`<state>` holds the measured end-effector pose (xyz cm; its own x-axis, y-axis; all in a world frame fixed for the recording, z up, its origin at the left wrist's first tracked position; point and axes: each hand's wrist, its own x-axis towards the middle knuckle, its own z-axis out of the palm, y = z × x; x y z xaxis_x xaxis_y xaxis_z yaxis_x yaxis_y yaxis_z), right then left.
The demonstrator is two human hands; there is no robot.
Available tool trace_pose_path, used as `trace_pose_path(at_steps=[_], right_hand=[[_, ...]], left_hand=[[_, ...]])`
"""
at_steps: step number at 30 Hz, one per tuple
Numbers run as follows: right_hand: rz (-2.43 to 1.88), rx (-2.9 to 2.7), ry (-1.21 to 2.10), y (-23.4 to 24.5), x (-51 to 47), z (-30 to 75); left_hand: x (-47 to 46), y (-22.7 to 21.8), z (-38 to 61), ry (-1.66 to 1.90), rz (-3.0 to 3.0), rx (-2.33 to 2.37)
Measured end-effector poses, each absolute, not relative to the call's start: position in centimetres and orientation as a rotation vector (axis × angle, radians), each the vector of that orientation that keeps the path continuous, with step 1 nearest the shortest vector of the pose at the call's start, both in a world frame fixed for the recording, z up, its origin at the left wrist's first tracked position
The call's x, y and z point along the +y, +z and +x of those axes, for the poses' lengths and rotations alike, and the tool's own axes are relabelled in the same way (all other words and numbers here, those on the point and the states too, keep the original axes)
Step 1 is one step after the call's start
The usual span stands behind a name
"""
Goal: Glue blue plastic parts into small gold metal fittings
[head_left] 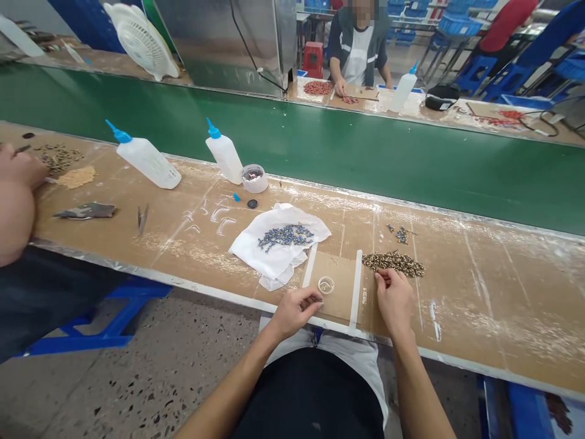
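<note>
Clear ring (326, 285): lying flat near the middle of the cardboard pad (342, 302), nothing touching it.
White cloth (274, 256): crumpled just left of the pad, with blue-grey bits (286, 235) heaped on top.
Left hand (295, 311): at the pad's near left corner, my fingers curled shut, thumb against forefinger, just short of the ring. Anything pinched? Can't tell.
Right hand (393, 299): just right of the pad, fingers bent closed, tips down. A piece between them? Can't tell.
Brass pieces (395, 262): heaped just right of the pad's far corner, my right fingertips on their near edge.
</note>
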<state>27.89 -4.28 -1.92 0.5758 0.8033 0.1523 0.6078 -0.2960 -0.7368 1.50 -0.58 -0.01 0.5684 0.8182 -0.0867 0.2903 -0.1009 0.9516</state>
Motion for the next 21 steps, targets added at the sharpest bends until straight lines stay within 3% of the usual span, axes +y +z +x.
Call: trace_pose_path(at_steps=[8,15,21], right_hand=[[-1.915,-1.072,0.582,0.3,-6.3,27.4],[-1.535,-0.845,1.104,5.5,-8.9,19.7],[-1.412,-0.756,1.196,8.0,-8.3,17.2]], left_hand=[[-1.8,1.3,1.3,0.627,1.668,1.009],[-2.9,5.4,1.1,0.729,1.734,1.074],[-3.0,7.3,1.4,0.846,1.771,1.022]])
